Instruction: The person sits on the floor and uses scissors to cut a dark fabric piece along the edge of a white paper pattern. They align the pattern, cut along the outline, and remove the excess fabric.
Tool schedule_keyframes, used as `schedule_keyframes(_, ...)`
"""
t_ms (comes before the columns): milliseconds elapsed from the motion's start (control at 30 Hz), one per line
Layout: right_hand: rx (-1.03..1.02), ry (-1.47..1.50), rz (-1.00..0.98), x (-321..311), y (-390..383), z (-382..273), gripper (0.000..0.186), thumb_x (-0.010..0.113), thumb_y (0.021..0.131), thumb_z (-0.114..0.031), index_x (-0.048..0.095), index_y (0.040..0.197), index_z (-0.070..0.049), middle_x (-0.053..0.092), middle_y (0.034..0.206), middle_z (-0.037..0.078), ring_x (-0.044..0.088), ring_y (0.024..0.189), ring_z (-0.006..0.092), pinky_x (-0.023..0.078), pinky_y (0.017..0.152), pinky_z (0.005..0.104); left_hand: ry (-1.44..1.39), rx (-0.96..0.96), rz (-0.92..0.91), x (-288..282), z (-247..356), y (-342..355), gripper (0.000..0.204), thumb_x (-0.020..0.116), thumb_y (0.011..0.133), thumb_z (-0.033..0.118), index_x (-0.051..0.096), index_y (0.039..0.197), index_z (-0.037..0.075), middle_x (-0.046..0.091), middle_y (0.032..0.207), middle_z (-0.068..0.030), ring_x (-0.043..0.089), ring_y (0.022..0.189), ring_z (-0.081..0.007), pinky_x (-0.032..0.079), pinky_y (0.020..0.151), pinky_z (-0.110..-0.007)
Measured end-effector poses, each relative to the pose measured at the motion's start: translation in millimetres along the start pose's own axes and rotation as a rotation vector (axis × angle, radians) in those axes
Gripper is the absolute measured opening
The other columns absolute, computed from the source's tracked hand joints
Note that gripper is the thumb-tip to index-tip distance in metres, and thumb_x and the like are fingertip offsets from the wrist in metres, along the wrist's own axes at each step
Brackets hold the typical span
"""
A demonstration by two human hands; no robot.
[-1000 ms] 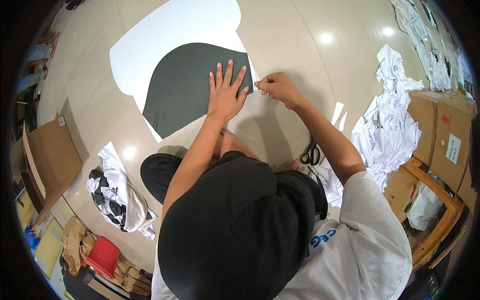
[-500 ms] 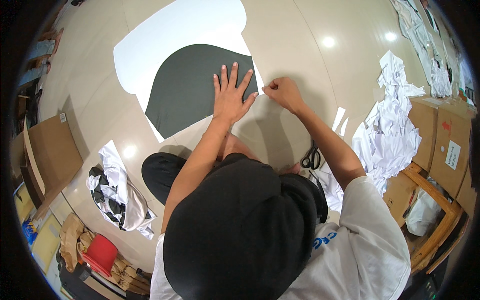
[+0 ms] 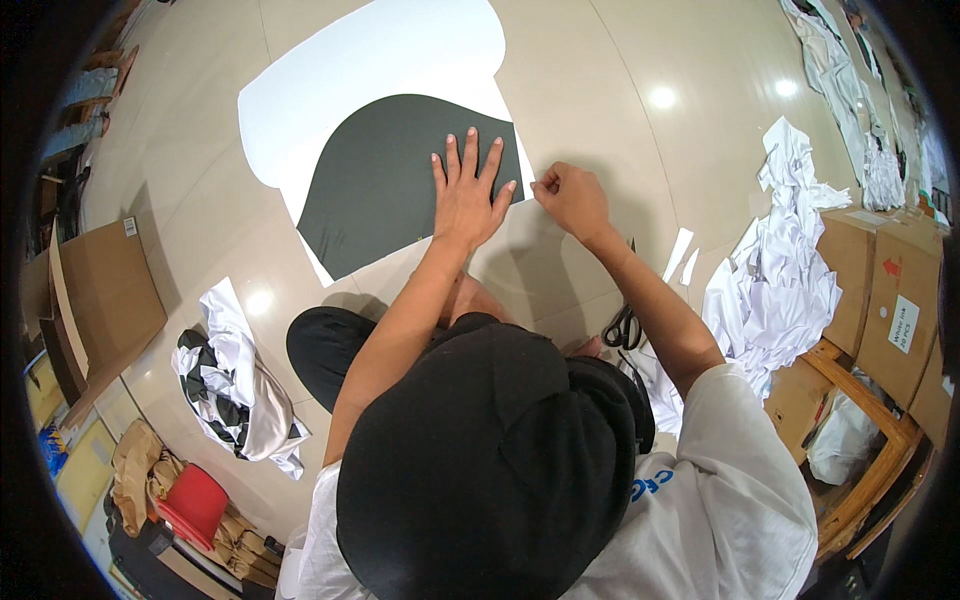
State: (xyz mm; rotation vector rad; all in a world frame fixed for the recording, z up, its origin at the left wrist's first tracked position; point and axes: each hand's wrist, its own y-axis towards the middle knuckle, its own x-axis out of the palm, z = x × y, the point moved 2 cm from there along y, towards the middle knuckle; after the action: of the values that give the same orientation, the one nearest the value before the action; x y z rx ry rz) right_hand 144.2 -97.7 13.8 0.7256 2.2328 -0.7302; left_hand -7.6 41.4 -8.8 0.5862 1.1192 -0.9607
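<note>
My left hand [image 3: 468, 205] lay flat, its fingers spread apart, on the right-hand part of the dark patch [image 3: 370, 185]. That patch sat on the white sheet [image 3: 370, 60] on the floor [image 3: 600, 100] in front of me, mostly off to the left of my left fingers. Its long axis slanted from the lower left to the upper right, with the domed edge facing away from me and the straighter one towards me.

My right hand [image 3: 578, 200] was just outside the sheet's right side, nearer than my left to the narrow white margin there. From my right fingertips, the margin's near corner lay just to the left, and the margin ran away from me along the dark edge. Those right fingers were curled, the thumb close by the forefinger; I couldn't tell whether they had closed on the corner.

The scissors [image 3: 622, 330] lay on my right, nearer my body, with two white strips [image 3: 678, 255] just beyond my right forearm.
</note>
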Motion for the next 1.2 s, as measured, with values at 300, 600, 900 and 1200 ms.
schedule_keyframes(300, -0.023, 0.009, 0.043, 6, -1, 4, 0.03, 0.086, 0.091, -0.031, 0.077, 0.092, -0.002, 0.077, 0.079, 0.012, 0.074, 0.072, 0.0284, 0.057, 0.068, 0.0412, 0.033, -0.084, 0.059, 1, -1, 2, 0.075, 0.057, 0.108, 0.049, 0.036, 0.173, 0.017, 0.02, 0.18, -0.0254, 0.014, 0.166, -0.0523, 0.011, 0.13, -0.073)
schedule_keyframes(600, -0.012, 0.019, 0.054, 8, -2, 5, 0.033, 0.087, 0.09, -0.033, 0.076, 0.093, -0.003, 0.077, 0.079, 0.012, 0.074, 0.072, 0.0289, 0.058, 0.069, 0.0411, 0.038, 0.069, 0.091, -6, 3, 34, 0.06, 0.048, 0.115, 0.038, 0.041, 0.171, 0.017, 0.028, 0.18, -0.0171, 0.02, 0.164, -0.0518, 0.016, 0.132, -0.069)
schedule_keyframes(900, 0.007, 0.028, 0.017, 5, 0, 6, 0.035, 0.089, 0.088, -0.035, 0.076, 0.091, -0.003, 0.076, 0.078, 0.012, 0.073, 0.071, 0.028, 0.058, 0.068, 0.0402, 0.103, 0.046, 0.062, 1, -10, 44, 0.06, 0.046, 0.116, 0.04, 0.039, 0.171, 0.019, 0.029, 0.18, -0.0122, 0.023, 0.166, -0.0441, 0.019, 0.133, -0.066)
schedule_keyframes(1200, -0.006, -0.021, 0.023, 3, 1, 5, 0.034, 0.088, 0.089, -0.033, 0.074, 0.091, -0.002, 0.075, 0.08, 0.013, 0.073, 0.074, 0.0297, 0.058, 0.071, 0.0421, 0.063, 0.017, 0.062, 4, -17, 39, 0.067, 0.044, 0.116, 0.046, 0.032, 0.175, 0.017, 0.024, 0.182, -0.0162, 0.017, 0.167, -0.0451, 0.013, 0.135, -0.065)
